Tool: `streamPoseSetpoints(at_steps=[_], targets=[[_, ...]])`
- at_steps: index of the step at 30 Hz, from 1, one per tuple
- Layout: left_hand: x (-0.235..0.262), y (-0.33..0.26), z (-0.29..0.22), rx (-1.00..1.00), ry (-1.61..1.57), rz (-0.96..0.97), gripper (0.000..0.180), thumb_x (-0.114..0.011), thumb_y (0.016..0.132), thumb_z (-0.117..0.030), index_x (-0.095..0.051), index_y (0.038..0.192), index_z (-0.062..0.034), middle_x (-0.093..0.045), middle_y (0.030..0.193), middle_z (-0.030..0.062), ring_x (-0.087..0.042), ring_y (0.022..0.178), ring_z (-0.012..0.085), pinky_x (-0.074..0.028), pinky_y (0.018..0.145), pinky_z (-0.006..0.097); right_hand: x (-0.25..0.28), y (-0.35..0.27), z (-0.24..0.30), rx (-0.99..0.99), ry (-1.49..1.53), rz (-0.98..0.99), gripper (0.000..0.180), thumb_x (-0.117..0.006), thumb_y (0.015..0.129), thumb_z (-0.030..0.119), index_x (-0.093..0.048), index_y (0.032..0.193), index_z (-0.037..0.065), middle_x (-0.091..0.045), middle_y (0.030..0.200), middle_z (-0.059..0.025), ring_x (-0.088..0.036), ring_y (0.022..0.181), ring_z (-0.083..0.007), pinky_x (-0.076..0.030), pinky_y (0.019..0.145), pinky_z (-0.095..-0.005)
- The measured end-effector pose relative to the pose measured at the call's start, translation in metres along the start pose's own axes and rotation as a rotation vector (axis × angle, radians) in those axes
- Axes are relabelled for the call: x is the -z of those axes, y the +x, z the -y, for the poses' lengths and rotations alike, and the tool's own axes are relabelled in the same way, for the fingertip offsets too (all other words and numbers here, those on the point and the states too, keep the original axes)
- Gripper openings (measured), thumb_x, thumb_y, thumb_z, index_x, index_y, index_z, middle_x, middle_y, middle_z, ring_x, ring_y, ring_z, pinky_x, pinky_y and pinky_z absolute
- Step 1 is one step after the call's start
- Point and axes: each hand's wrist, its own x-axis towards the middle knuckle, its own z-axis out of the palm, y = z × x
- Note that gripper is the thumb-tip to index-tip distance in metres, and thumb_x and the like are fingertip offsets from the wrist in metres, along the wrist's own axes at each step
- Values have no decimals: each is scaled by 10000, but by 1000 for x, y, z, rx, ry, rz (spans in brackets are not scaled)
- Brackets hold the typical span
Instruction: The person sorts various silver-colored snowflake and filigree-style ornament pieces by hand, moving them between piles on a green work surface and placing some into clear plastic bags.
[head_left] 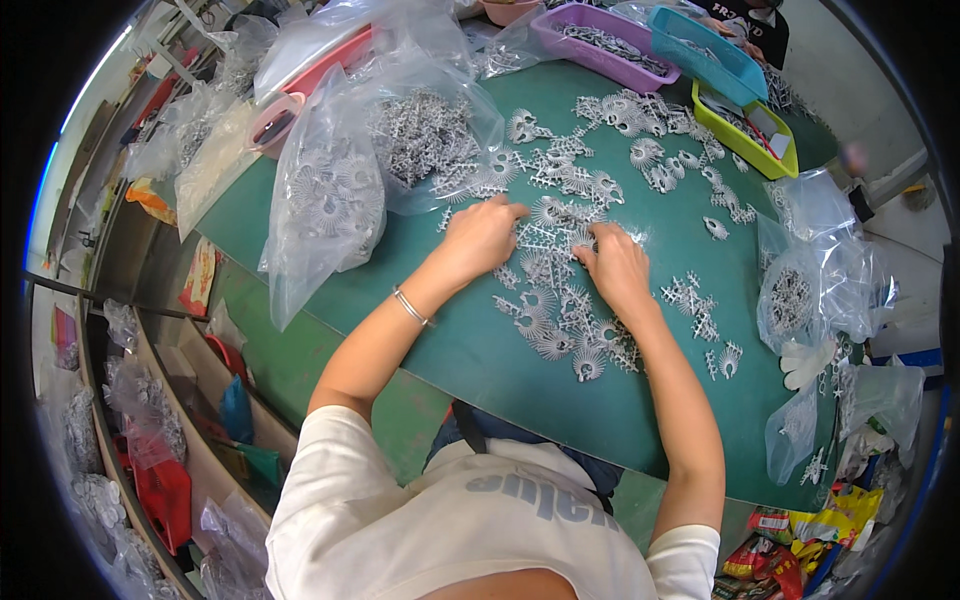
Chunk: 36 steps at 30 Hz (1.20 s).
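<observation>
A green table is filling most of the view, its far edge disappearing behind bags and bins. At the top right, a co-worker in a dark top is showing only in part, the frame cutting off the rest. A large clear bag is lying left of the hands, its creased plastic blurring the grey contents. Purple, blue and lime-green bins are standing at the far side, overlapping one another. The left hand is curling over the metal pieces, its fingertips partly hidden; whether it is pinching any, I cannot tell. The right hand is holding thumb and forefinger apart at the pile's other side, its grip equally unclear. Between and below the hands, the silvery pieces are lying heaped: ribbed, fan-like crescents mixing with smaller, spiky links.
</observation>
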Motion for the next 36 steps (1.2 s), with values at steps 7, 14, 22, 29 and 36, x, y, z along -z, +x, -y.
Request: streamPoseSetpoints(at_steps=[7,14,22,29,36], targets=[[-17,41,3,15,-2,-22,306,-648,747,-122,-625,1050,-97,-604,1008,147,-585,944,328,-475,798,418,4,-6,-6,-48,378,2,370,-705,727,51,-518,1046,39,-601,817,-105,-602,780,-292,-469,690,-357],[-20,64,4,-13,76,174,331,-764,660,-210,-639,948,-104,-620,1006,111,-587,952,304,-479,779,405,25,-9,-42,-618,1623,152,311,-609,870,183,-521,1122,25,-519,716,3,-443,568,-83,-341,473,-210],[0,60,13,4,-486,21,160,-706,724,-122,-589,817,-66,-599,697,56,-561,623,173,-447,580,282,34,-9,-25,-842,1923,176,217,-581,889,270,-479,827,88,-452,673,-13,-409,564,-109,-295,442,-216],[15,29,-10,44,-942,129,86,-677,772,-61,-594,788,-47,-554,691,-22,-492,593,28,-400,523,183,36,-16,-8,-526,1673,218,319,-564,894,237,-540,1108,2,-506,750,2,-468,648,-113,-380,556,-240],[9,14,-28,155,-1165,197,77,-661,804,-75,-592,829,-48,-593,788,29,-574,686,78,-486,513,216,36,-22,7,-302,808,188,325,-660,823,287,-587,911,-18,-584,792,-31,-522,751,-90,-416,634,-234]])
